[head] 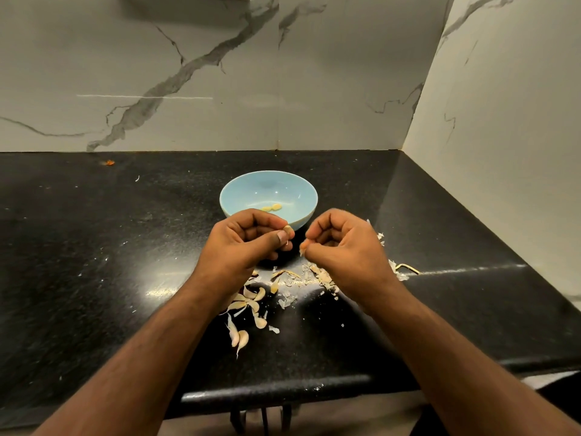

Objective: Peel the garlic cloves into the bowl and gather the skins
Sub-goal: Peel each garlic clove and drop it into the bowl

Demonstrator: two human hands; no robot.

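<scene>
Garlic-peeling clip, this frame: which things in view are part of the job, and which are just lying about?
Part of the job:
- left hand pinching a garlic clove
- right hand pinching a skin piece
- blue bowl with peeled cloves
- unpeeled cloves
- loose skins

Lying about:
- orange scrap
- black counter

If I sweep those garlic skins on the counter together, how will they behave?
The garlic skins look thin and curled, so probably very light, floppy and apt to scatter. Small flakes may cling to the black counter. The unpeeled cloves would likely slide more steadily.
</scene>
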